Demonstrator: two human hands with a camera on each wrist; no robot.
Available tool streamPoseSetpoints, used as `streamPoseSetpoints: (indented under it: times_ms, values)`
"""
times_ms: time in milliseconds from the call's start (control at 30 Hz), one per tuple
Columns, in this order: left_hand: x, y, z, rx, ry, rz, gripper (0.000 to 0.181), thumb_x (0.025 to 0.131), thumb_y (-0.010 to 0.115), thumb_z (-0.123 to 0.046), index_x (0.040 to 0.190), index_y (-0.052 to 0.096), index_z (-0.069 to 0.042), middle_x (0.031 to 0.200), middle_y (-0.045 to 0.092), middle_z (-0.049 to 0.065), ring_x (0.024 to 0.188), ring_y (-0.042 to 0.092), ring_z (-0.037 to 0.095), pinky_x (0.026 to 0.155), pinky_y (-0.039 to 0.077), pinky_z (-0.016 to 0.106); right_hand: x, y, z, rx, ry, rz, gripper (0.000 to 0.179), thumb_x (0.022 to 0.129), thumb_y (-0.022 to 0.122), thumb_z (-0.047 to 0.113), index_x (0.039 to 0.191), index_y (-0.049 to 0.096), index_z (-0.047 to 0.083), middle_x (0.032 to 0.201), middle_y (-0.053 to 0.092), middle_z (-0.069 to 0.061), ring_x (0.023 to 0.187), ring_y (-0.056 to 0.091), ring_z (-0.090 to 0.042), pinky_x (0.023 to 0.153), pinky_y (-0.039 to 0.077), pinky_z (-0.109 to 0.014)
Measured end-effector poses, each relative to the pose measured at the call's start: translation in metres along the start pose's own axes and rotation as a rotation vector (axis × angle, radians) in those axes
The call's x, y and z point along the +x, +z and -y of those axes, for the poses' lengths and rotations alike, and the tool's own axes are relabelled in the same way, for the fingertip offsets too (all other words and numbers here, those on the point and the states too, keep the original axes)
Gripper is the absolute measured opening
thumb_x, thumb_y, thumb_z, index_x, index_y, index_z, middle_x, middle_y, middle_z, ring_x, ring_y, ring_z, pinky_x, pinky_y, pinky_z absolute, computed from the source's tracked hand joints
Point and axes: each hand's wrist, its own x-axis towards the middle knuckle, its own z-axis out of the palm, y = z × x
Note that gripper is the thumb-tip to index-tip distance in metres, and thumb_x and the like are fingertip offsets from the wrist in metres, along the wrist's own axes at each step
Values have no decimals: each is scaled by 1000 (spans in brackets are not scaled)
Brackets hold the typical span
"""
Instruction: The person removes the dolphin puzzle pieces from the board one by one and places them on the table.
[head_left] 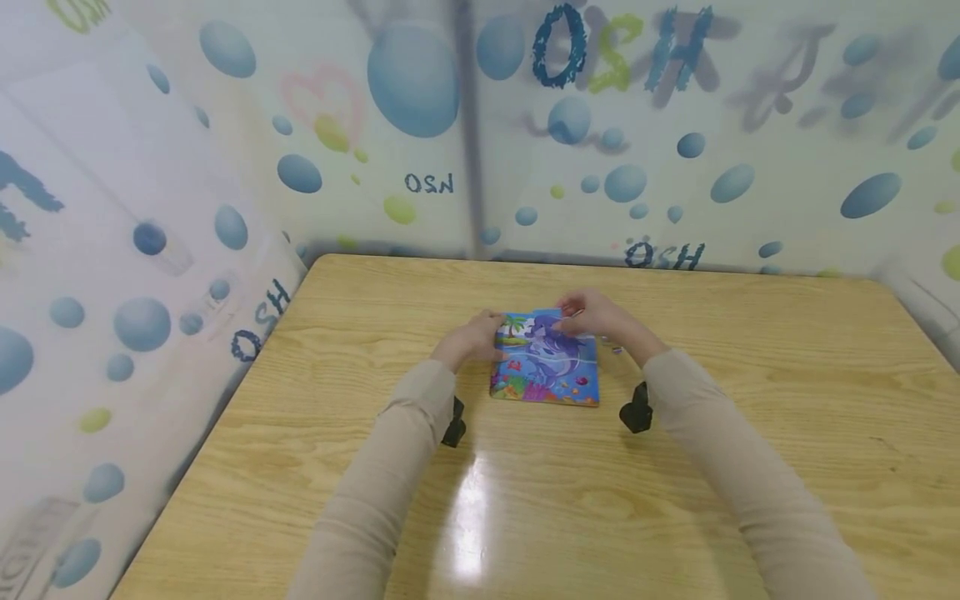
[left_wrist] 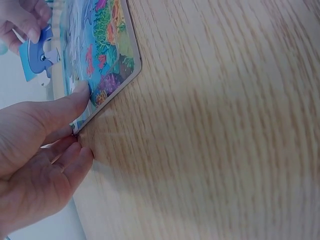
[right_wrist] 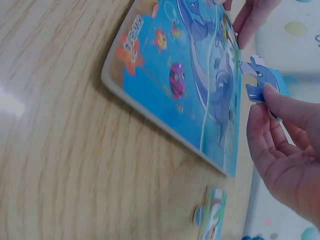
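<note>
A colourful jigsaw puzzle board point(head_left: 543, 385) with a dolphin sea scene lies on the wooden table. At its left edge my left hand point(head_left: 472, 337) holds the board, thumb on the printed face and fingers at the rim in the left wrist view. Over the board's far edge, my right hand point(head_left: 597, 317) pinches a blue puzzle piece point(right_wrist: 265, 82) between thumb and fingers. The piece shows part of a dolphin's head and is tilted up, apart from the board in the right wrist view.
Loose puzzle pieces point(right_wrist: 214, 212) lie on the table to the right of the board, partly hidden by the right forearm in the head view. The wooden table point(head_left: 765, 358) meets a wall point(head_left: 510, 150) printed with bubbles and letters at its far edge.
</note>
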Motion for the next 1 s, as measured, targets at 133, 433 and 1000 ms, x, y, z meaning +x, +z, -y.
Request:
streamPoseSetpoints:
  times_ms: [133, 433, 1000]
  values:
    - [-3, -2, -2, 8, 1, 2, 73, 88, 60, -24, 146, 19, -7, 153, 15, 12, 142, 13, 27, 116, 19, 40, -4, -6, -5, 74, 18, -30, 42, 88, 58, 8, 125, 45, -7, 119, 51, -25, 93, 62, -24, 84, 55, -35]
    - [-3, -1, -3, 8, 5, 1, 73, 88, 60, -24, 146, 19, -7, 153, 14, 12, 142, 14, 27, 116, 19, 40, -17, -25, -19, 135, 15, -70, 40, 90, 55, 7, 124, 44, -10, 119, 51, -29, 91, 62, -23, 85, 54, -37]
    - [-3, -1, -5, -14, -7, 7, 72, 89, 59, -23, 146, 19, -7, 152, 16, 13, 141, 17, 27, 116, 20, 40, -61, -68, -68, 206, 72, -161, 48, 92, 54, 16, 128, 39, -12, 99, 58, -5, 73, 60, 3, 83, 55, -27]
